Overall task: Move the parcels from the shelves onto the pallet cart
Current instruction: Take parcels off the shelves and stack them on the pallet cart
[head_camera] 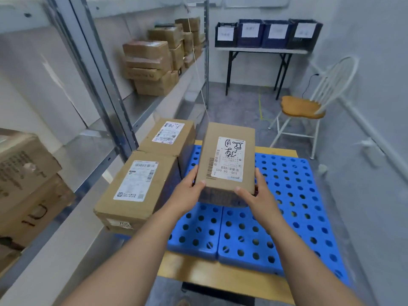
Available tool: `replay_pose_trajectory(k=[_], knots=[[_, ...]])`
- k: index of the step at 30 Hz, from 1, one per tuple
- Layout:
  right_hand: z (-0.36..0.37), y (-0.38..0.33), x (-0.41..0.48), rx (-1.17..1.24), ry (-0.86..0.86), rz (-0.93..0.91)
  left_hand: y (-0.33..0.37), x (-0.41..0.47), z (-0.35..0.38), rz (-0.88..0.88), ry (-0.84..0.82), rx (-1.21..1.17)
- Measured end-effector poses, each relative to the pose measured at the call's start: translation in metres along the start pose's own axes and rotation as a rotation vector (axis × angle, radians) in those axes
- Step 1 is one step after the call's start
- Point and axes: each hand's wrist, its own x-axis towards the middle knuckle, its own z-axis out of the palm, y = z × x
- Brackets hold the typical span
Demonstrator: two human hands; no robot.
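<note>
The left grip (pixel 189 188) and right grip (pixel 254 192) are closed on the near corners of the labelled parcel (pixel 227 157), thumbs on top. They hold it low over the blue pallet (pixel 291 195), just right of the near parcel (pixel 136 186) and far parcel (pixel 169 138) already loaded. I'd call this the placing step. Next it needs lowering flat, then letting go. More shelf parcels (pixel 150 62) wait.

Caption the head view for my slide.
The left hand and right hand grip a labelled parcel over the blue pallet cart, beside two boxes already loaded; more boxes wait on the shelf.
</note>
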Motion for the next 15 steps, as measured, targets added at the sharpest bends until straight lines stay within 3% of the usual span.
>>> replay_pose_trajectory(k=[9, 15], knots=[[0.013, 0.006, 0.026, -0.042, -0.019, 0.22, -0.005, 0.037, -0.003, -0.09, -0.108, 0.256], [0.021, -0.002, 0.048, -0.031, -0.009, 0.243, 0.023, 0.068, -0.04, 0.186, 0.091, 0.54]])
